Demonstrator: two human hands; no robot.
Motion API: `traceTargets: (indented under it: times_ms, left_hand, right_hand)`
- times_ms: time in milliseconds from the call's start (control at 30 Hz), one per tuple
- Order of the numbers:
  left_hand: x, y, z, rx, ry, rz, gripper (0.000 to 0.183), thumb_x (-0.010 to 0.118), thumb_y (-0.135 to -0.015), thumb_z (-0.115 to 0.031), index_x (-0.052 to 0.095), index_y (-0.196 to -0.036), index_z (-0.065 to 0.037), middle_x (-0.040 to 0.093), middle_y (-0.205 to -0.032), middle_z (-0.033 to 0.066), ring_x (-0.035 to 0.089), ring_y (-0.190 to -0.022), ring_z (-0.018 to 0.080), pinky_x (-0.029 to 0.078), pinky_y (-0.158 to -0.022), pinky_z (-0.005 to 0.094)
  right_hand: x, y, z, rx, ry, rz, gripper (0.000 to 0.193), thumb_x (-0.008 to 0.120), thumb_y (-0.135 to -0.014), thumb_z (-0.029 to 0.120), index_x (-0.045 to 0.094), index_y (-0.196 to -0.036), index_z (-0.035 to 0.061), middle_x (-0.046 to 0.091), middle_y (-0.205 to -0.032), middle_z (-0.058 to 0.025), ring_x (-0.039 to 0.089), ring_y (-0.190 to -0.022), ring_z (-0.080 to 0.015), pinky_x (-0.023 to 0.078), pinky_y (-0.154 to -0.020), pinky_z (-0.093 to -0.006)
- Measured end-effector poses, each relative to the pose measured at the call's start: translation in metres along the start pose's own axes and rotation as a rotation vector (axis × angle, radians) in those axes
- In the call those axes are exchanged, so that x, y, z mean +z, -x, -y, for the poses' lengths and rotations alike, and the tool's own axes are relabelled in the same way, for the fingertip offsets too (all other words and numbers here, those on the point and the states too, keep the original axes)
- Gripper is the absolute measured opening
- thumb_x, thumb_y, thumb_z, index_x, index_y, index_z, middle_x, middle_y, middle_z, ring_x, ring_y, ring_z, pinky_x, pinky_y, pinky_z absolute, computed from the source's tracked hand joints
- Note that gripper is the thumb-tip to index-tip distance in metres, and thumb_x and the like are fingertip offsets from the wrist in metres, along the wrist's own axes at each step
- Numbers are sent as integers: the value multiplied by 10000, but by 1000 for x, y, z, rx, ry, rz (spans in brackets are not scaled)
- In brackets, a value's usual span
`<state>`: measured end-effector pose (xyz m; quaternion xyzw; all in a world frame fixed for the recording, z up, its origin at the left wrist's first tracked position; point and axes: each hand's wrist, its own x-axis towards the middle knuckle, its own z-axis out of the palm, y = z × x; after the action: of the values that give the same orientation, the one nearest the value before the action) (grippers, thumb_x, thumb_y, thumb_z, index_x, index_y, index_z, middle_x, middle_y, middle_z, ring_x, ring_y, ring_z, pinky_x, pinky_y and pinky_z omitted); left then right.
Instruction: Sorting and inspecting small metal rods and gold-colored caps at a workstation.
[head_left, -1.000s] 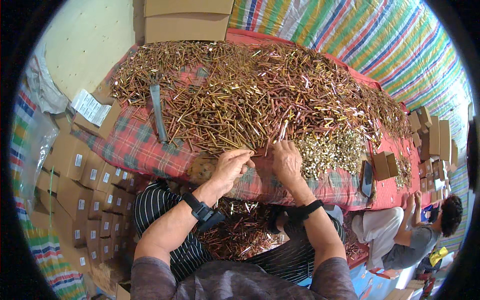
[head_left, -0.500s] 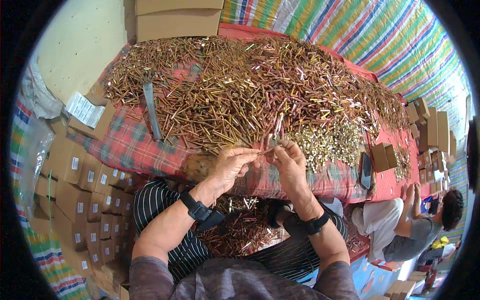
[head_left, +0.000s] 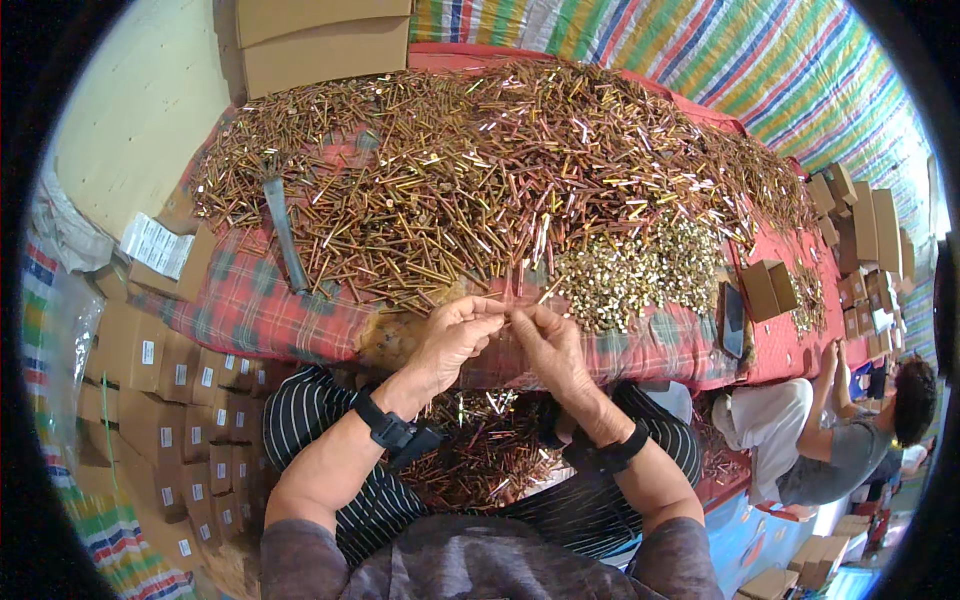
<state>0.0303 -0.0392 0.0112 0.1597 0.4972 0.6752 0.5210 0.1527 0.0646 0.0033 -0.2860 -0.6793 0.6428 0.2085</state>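
Over the near edge of the plaid-covered work surface, my left hand point(head_left: 455, 342) and my right hand point(head_left: 552, 348) meet at the fingertips. My left thumb and forefinger pinch a thin copper-coloured metal rod point(head_left: 508, 301), mostly hidden by the fingers. My right thumb and forefinger are pressed together against its end; anything else small between them is too small to make out. Just beyond the hands spreads a wide heap of similar bolt-like rods point(head_left: 430, 215). To the right of it, next to my right hand, lies a pile of small shiny gold pieces point(head_left: 640, 280) that look like nuts.
A curved grey metal strip point(head_left: 285, 235) lies left on the heap. Labelled cardboard boxes point(head_left: 150, 350) are stacked at left. More rods point(head_left: 480, 465) lie below, between my legs. A dark tray point(head_left: 733, 320) and open carton point(head_left: 768, 290) stand right, near a seated person point(head_left: 840, 450).
My right hand has moved left and closer to my left hand, covering more of the rod. The whole view has shifted slightly.
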Motion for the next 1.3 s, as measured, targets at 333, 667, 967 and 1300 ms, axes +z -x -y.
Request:
traceTargets:
  times_ms: [333, 667, 967, 1300]
  left_hand:
    - [-9, -7, 5, -47, 91, -114, 117, 600, -791, -26, 608, -892, 35, 558, -663, 40, 414, -465, 32, 272, -391, 158]
    - [-3, -5, 0, -76, 147, -139, 81, 597, -757, -13, 606, -829, 24, 553, -653, 47, 408, -457, 38, 287, -396, 155]
    - [-4, -8, 1, -106, 201, -94, 53, 595, -758, -13, 598, -804, 14, 547, -660, 46, 429, -490, 44, 296, -408, 152]
    - [-3, -8, -2, -140, 240, -55, 47, 591, -747, -10, 592, -793, 1, 538, -638, 46, 397, -456, 41, 288, -403, 156]
  right_hand:
    - [-48, -11, -1, -224, 1163, -73, 140, 534, -736, 7, 587, -862, 37, 553, -812, -163, 570, -823, -337, 481, -651, -407]
    - [-33, -13, 11, -249, 693, -125, 88, 586, -807, 70, 596, -843, -10, 636, -737, -133, 620, -657, -280, 481, -610, -346]
    - [-11, -4, 15, -72, 20, 27, 118, 605, -849, 78, 623, -939, 4, 603, -833, -28, 541, -760, -89, 445, -676, -233]
    - [-10, 1, 13, -54, -103, 81, 108, 621, -845, 54, 617, -949, 26, 608, -839, 7, 536, -763, -60, 446, -697, -214]
